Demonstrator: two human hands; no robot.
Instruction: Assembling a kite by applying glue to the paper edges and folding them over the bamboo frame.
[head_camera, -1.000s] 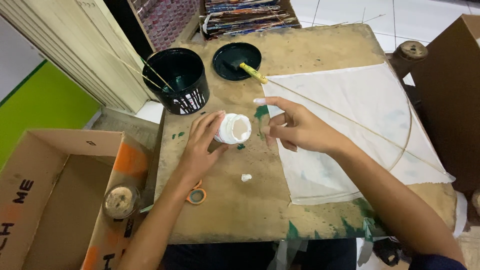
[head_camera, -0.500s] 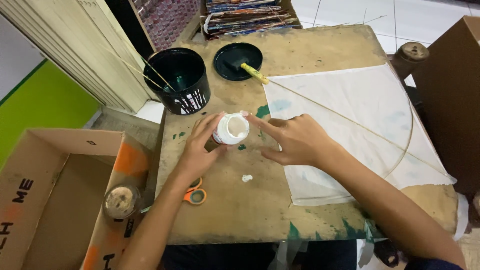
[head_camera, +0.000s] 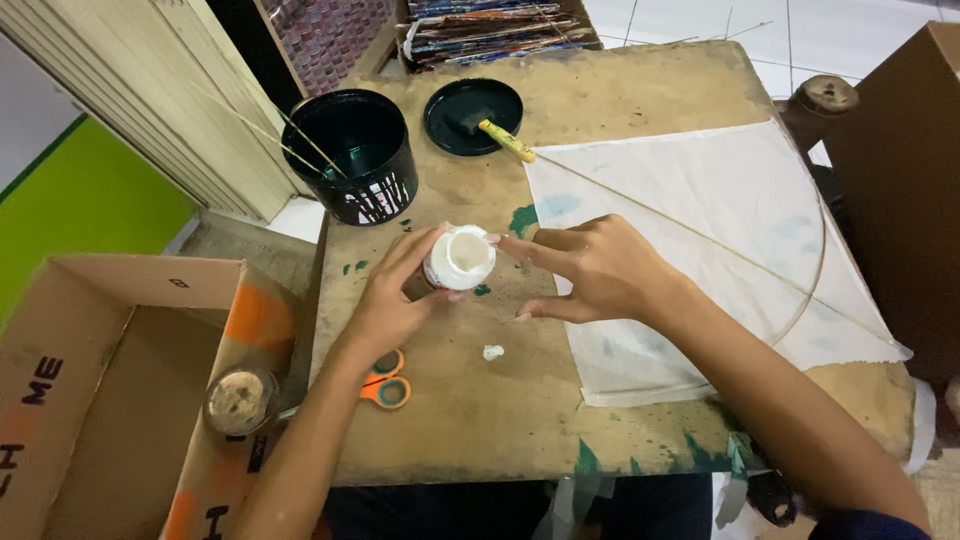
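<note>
- Your left hand (head_camera: 395, 300) was closed around the small white jar (head_camera: 460, 257), upright, on the table (head_camera: 620, 90).
- Your right hand (head_camera: 600, 270), fingers spread and holding nothing, was just right of the jar, forefinger touching its rim.

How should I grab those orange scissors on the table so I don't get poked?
Take the orange scissors by their round handle loops, coming from above. They lie flat just beside the left hand's wrist, and the loops are the part showing. The arm hides the blades, so I can't tell where they point.

Worn paint-stained wooden table (head_camera: 640, 70), white tiled floor (head_camera: 850, 35), green wall (head_camera: 80, 200), stacked pale boards (head_camera: 130, 90), cardboard box (head_camera: 110, 380)
</note>
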